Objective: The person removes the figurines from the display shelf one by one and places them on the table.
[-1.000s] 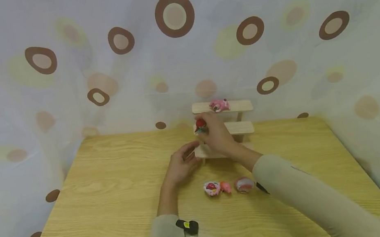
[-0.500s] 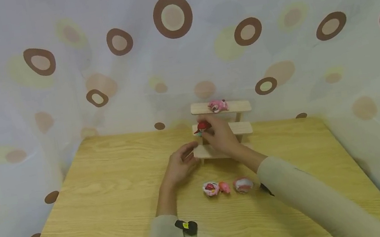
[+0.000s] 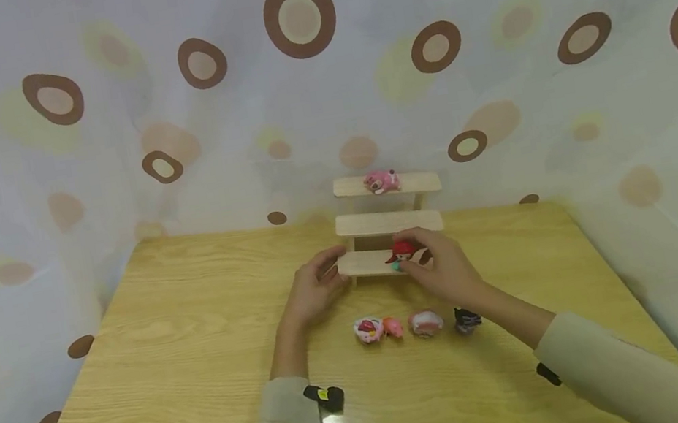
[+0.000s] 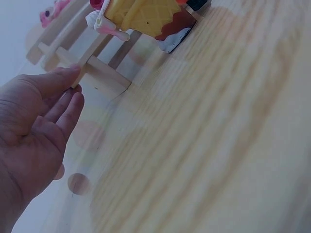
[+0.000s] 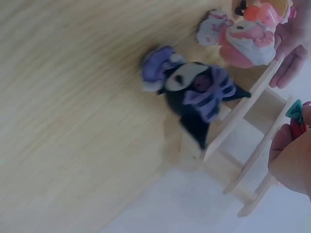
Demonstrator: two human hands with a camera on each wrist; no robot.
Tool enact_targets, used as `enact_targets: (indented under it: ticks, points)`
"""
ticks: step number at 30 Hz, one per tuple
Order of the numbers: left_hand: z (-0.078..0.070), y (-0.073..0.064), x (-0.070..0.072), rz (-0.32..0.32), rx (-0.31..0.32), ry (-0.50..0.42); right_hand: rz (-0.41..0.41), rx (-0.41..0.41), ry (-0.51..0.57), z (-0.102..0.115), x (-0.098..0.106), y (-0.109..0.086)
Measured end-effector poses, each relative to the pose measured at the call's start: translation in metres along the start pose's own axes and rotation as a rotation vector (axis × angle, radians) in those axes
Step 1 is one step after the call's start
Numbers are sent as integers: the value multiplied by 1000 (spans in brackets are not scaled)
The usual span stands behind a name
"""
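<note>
Left hand [image 3: 314, 290] grips the rack [image 3: 389, 221] by its edge, right hand [image 3: 448, 268] pinches a red-haired figurine [image 3: 403, 251], room between.

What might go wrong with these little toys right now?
The right hand pinches the red-haired doll, which could slip. The left hand grips the wooden shelf by its lowest step; a tug might tip the pink bear off the top. The right forearm could knock the black toy close to it in the head view.
</note>
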State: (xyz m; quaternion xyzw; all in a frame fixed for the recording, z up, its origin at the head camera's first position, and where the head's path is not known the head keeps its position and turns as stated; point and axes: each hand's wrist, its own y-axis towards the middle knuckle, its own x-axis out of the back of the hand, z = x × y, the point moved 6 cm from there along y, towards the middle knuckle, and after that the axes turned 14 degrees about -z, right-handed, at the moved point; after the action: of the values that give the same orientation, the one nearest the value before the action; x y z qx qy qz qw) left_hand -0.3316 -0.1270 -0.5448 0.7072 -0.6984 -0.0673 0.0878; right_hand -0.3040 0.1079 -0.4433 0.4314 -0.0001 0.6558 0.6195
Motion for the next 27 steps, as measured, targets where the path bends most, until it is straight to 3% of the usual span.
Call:
enact_targets:
  ticks: [6,16,21,27]
  points:
    - [1,-3,8,-14,44,-15,-57,71,-44,-5,33,-28]
    - [-5,-9,21,-28,52,-25,-134,98,-113,-21,78,-58]
    - [-7,-9,23,-24,50,-27,-126,77,-150,-33,92,-78]
    - [-4,-10,27,-26,42,-20,-68,31,-186,-49,94,-101]
